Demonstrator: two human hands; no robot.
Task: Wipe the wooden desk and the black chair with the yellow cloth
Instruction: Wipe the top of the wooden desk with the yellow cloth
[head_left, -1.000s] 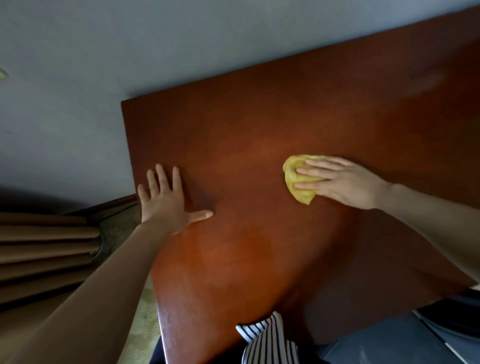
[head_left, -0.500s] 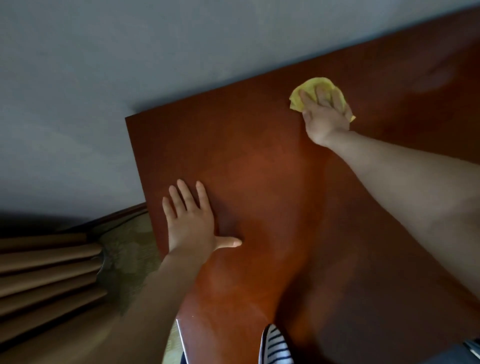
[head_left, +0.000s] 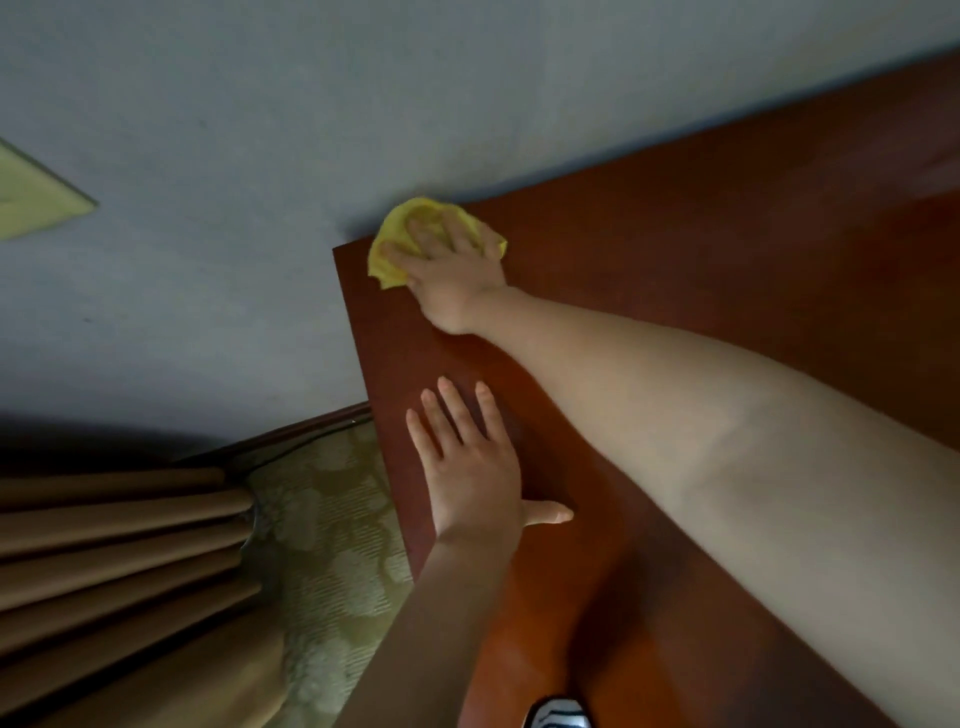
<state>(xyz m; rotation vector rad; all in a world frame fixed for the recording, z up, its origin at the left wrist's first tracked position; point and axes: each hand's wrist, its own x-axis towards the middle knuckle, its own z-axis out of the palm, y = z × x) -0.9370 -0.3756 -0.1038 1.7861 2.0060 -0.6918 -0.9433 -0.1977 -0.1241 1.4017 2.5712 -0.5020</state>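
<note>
Where the wooden desk (head_left: 701, 234) comes to its far left corner against the grey wall (head_left: 260, 130), our right hand (head_left: 452, 270) lies on the yellow cloth (head_left: 395, 223). Its fingers are spread and nearly straight, pressing the cloth flat to the wood rather than closing round it. The cloth is bunched under the hand and shows past the fingertips and at both sides, its far edge reaching the desk's back edge at the wall. Our right forearm stretches diagonally across the desktop from the lower right.

Nearer to us, our left hand (head_left: 472, 467) rests palm down on the desk just inside its left edge. Its fingers are straight and the thumb sticks out to the right; it holds nothing. The two hands are apart, the left one beside the right forearm.

Left of the desk we see a patterned greenish carpet (head_left: 327, 519), a dark skirting board (head_left: 291, 431) along the foot of the wall, and brown curtain folds (head_left: 104, 545) in the lower left corner. A pale yellow-green plate (head_left: 31, 197) sits on the wall at the left edge of the view. A bit of striped fabric (head_left: 558, 714) shows at the bottom edge.
</note>
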